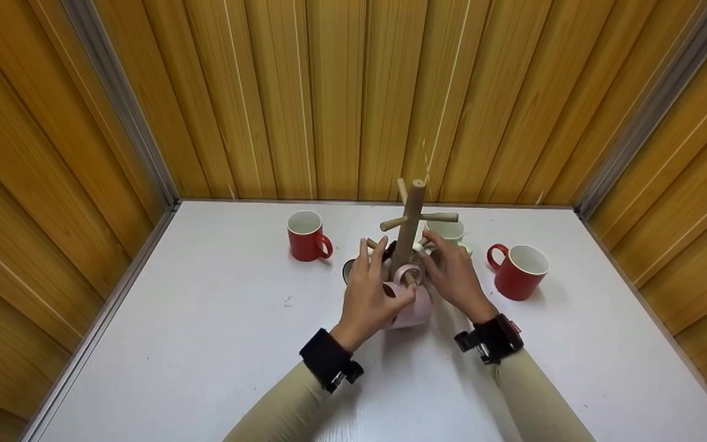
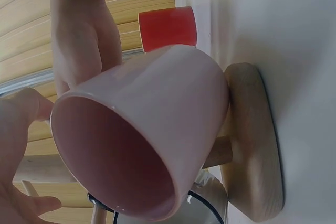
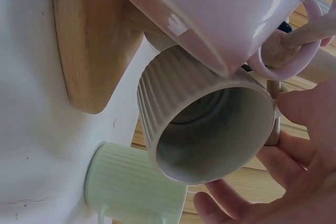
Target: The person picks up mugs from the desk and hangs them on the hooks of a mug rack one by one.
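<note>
A wooden mug tree [image 1: 412,215] stands mid-table, its upper pegs bare. From its front lower peg hangs a pink mug [image 2: 163,87], tilted, its handle looped round the peg. My left hand [image 1: 366,298] is beside it, fingers extended near the left lower peg [image 1: 373,244] and thumb right at the front peg's tip. At the right lower peg, my right hand [image 1: 455,276] pinches the handle side of a grey ribbed mug [image 3: 178,87], whose mouth faces that wrist camera. Behind my left fingers hangs a dark-rimmed mug [image 1: 347,270], mostly hidden.
One red mug [image 1: 306,236] stands upright at back left, another red mug [image 1: 520,272] at right. A pale green ribbed mug [image 3: 136,182] stands on the white table [image 1: 206,319] behind my right hand. Yellow slatted panels [image 1: 329,98] enclose the back and sides.
</note>
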Action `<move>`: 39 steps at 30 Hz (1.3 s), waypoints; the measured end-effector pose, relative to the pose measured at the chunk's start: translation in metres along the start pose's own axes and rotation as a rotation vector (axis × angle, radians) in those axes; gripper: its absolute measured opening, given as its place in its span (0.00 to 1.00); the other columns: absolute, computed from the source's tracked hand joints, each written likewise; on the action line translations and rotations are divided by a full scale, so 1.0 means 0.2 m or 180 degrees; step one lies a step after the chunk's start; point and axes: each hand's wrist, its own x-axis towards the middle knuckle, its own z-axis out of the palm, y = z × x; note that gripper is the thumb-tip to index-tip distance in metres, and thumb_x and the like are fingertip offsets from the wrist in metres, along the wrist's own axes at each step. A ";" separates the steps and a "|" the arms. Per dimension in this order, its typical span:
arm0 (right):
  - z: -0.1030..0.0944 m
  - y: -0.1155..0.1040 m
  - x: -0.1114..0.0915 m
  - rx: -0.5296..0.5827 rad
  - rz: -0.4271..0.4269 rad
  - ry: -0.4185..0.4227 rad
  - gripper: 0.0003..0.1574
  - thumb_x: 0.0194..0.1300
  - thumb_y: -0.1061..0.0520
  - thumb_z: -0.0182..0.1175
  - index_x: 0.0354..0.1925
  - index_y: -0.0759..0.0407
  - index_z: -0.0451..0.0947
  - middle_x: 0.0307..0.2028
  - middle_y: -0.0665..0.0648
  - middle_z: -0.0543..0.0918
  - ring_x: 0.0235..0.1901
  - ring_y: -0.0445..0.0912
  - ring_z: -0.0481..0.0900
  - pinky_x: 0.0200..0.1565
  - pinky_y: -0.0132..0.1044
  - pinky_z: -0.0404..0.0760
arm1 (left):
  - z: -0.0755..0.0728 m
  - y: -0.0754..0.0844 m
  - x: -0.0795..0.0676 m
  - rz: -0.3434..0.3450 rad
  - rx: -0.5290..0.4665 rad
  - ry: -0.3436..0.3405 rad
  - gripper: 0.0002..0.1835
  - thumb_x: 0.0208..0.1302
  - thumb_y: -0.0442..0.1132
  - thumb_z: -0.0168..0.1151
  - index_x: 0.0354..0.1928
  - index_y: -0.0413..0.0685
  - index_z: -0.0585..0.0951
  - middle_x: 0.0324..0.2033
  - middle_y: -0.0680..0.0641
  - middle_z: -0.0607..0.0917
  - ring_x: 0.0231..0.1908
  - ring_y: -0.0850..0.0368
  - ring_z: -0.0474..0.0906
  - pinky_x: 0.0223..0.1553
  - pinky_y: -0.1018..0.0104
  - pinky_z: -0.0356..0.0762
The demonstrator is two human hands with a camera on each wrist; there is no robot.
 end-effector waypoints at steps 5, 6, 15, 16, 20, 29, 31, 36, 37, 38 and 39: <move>-0.01 -0.01 -0.01 0.0036 -0.0021 0.0038 0.26 0.71 0.59 0.65 0.66 0.62 0.77 0.49 0.61 0.87 0.48 0.56 0.82 0.57 0.54 0.75 | -0.01 -0.02 0.00 -0.0036 -0.0056 -0.0087 0.49 0.56 0.57 0.70 0.78 0.47 0.63 0.74 0.26 0.59 0.69 0.31 0.66 0.63 0.34 0.69; -0.01 -0.01 -0.02 0.0025 -0.0024 0.0047 0.26 0.72 0.59 0.65 0.66 0.62 0.77 0.49 0.61 0.87 0.49 0.56 0.82 0.57 0.54 0.75 | -0.01 -0.02 0.00 -0.0030 -0.0060 -0.0096 0.49 0.56 0.57 0.70 0.77 0.47 0.63 0.74 0.26 0.59 0.69 0.32 0.66 0.64 0.34 0.69; -0.01 0.00 -0.04 0.0011 0.0017 0.0099 0.25 0.73 0.58 0.64 0.66 0.61 0.77 0.50 0.61 0.87 0.48 0.56 0.82 0.56 0.55 0.76 | -0.02 -0.04 -0.01 -0.0015 -0.0042 -0.0109 0.51 0.56 0.59 0.70 0.78 0.48 0.62 0.76 0.30 0.59 0.70 0.35 0.65 0.66 0.38 0.67; -0.01 -0.01 -0.04 0.0012 0.0029 0.0099 0.25 0.73 0.58 0.64 0.66 0.60 0.77 0.50 0.60 0.87 0.49 0.56 0.82 0.56 0.55 0.75 | -0.02 -0.04 -0.01 -0.0018 -0.0051 -0.0107 0.51 0.56 0.59 0.70 0.78 0.48 0.62 0.76 0.30 0.59 0.71 0.35 0.64 0.66 0.38 0.67; -0.01 -0.01 -0.05 -0.0011 0.0065 0.0126 0.26 0.73 0.57 0.64 0.66 0.60 0.77 0.51 0.60 0.86 0.52 0.59 0.81 0.58 0.58 0.74 | -0.03 -0.04 -0.01 -0.0026 -0.0075 -0.0108 0.51 0.57 0.58 0.71 0.79 0.47 0.61 0.75 0.30 0.60 0.72 0.34 0.62 0.68 0.38 0.66; -0.02 -0.01 -0.09 -0.0030 0.0082 0.0144 0.28 0.72 0.59 0.64 0.67 0.63 0.75 0.55 0.62 0.85 0.55 0.61 0.80 0.58 0.60 0.73 | -0.05 -0.08 -0.02 -0.0031 -0.0079 -0.0093 0.50 0.58 0.56 0.71 0.78 0.45 0.61 0.75 0.29 0.61 0.71 0.33 0.63 0.69 0.38 0.64; -0.02 -0.02 -0.09 -0.0032 0.0118 0.0119 0.28 0.72 0.59 0.64 0.68 0.62 0.75 0.56 0.63 0.84 0.56 0.63 0.78 0.59 0.60 0.71 | -0.06 -0.09 -0.02 -0.0011 -0.0057 -0.0063 0.50 0.59 0.56 0.71 0.78 0.45 0.62 0.74 0.28 0.62 0.71 0.34 0.63 0.69 0.38 0.63; -0.03 -0.03 -0.11 -0.0016 0.0203 0.0069 0.29 0.73 0.59 0.62 0.69 0.61 0.73 0.59 0.62 0.83 0.59 0.62 0.76 0.62 0.59 0.69 | -0.07 -0.11 -0.03 -0.0033 -0.0056 -0.0016 0.49 0.59 0.56 0.71 0.78 0.45 0.63 0.74 0.29 0.63 0.72 0.34 0.64 0.69 0.39 0.64; -0.03 -0.03 -0.12 -0.0018 0.0209 0.0068 0.29 0.73 0.60 0.62 0.70 0.61 0.73 0.59 0.62 0.83 0.59 0.62 0.76 0.62 0.59 0.69 | -0.07 -0.11 -0.03 -0.0045 -0.0064 -0.0006 0.49 0.59 0.57 0.71 0.77 0.46 0.63 0.74 0.29 0.63 0.71 0.34 0.64 0.68 0.39 0.65; -0.03 -0.03 -0.12 -0.0023 0.0210 0.0070 0.29 0.73 0.60 0.62 0.70 0.61 0.73 0.59 0.62 0.83 0.60 0.62 0.76 0.62 0.60 0.69 | -0.07 -0.12 -0.03 -0.0061 -0.0070 -0.0005 0.49 0.59 0.57 0.71 0.77 0.46 0.63 0.74 0.30 0.63 0.71 0.34 0.64 0.68 0.38 0.66; -0.03 -0.03 -0.12 -0.0020 0.0203 0.0074 0.30 0.72 0.60 0.63 0.70 0.61 0.73 0.60 0.62 0.83 0.60 0.62 0.76 0.63 0.60 0.69 | -0.07 -0.12 -0.03 -0.0078 -0.0075 -0.0005 0.49 0.58 0.57 0.71 0.77 0.46 0.63 0.74 0.30 0.63 0.71 0.34 0.64 0.68 0.38 0.66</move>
